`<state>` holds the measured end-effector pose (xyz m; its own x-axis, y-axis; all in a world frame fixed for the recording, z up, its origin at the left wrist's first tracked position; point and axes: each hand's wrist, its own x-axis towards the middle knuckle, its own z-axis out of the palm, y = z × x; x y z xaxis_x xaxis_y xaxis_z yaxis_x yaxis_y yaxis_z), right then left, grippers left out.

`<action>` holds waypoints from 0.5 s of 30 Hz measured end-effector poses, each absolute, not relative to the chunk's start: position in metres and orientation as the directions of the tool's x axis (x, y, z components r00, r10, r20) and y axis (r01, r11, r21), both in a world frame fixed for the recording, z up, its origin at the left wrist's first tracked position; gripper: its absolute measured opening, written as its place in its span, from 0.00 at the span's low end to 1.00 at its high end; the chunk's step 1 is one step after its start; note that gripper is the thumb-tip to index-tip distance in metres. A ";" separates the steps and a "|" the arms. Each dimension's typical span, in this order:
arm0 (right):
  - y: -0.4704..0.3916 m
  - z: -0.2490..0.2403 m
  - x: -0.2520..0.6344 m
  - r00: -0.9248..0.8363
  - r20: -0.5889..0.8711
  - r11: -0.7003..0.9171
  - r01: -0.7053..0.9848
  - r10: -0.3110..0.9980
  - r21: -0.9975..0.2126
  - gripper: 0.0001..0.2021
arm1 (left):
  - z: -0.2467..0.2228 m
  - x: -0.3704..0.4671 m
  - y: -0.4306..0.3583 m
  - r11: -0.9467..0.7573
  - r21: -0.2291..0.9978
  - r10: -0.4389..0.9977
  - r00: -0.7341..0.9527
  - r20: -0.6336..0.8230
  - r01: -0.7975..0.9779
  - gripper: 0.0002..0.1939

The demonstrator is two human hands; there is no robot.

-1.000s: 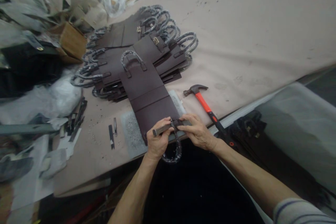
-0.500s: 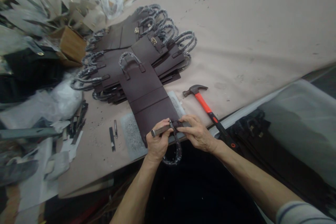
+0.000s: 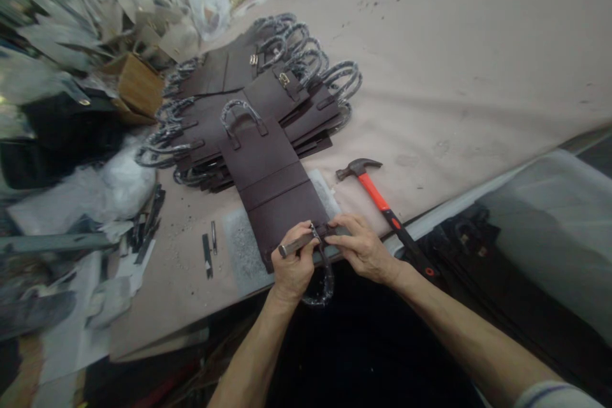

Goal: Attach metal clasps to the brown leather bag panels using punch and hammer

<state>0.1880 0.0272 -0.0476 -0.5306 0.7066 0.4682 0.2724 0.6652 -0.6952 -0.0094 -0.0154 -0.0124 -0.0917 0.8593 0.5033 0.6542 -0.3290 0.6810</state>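
A dark brown bag panel lies unfolded toward me, its near end at the table edge. My left hand is closed around a short metal rod-like tool, tilted, with its inner end by a small shiny metal fitting. My right hand pinches a dark strap at the panel's near end, its fingertips close to the left ones. Below the hands a plastic-wrapped handle hangs over the edge. To the right lies a claw hammer with a red and black grip.
Several brown bag panels with wrapped handles are piled behind. A grey slab sits under the panel. Two slim tools lie left of it. Pale bag parts and plastic crowd the far left; a plastic-lined bin stands at right.
The whole view has shifted slightly, so everything appears a little farther right and lower. Both hands keep their grips at the same end of the panel.
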 end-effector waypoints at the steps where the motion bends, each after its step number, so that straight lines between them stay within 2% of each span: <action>1: 0.028 -0.047 0.188 -0.528 0.464 0.659 0.270 0.711 -0.702 0.15 | -0.012 -0.009 -0.014 -0.330 0.678 0.861 -0.086 0.502 0.657 0.05; 10: 0.039 -0.028 0.184 -0.488 0.445 0.604 0.233 0.751 -0.762 0.10 | -0.012 -0.009 -0.008 -0.354 0.659 0.860 -0.044 0.508 0.664 0.04; 12: 0.049 -0.023 0.180 -0.472 0.413 0.584 0.308 0.779 -0.751 0.08 | -0.012 -0.006 -0.011 -0.359 0.639 0.843 -0.058 0.535 0.680 0.04; 15: 0.070 -0.013 0.170 -0.492 0.283 0.539 0.521 0.823 -0.662 0.04 | -0.012 -0.001 -0.017 -0.362 0.607 0.819 -0.069 0.569 0.707 0.05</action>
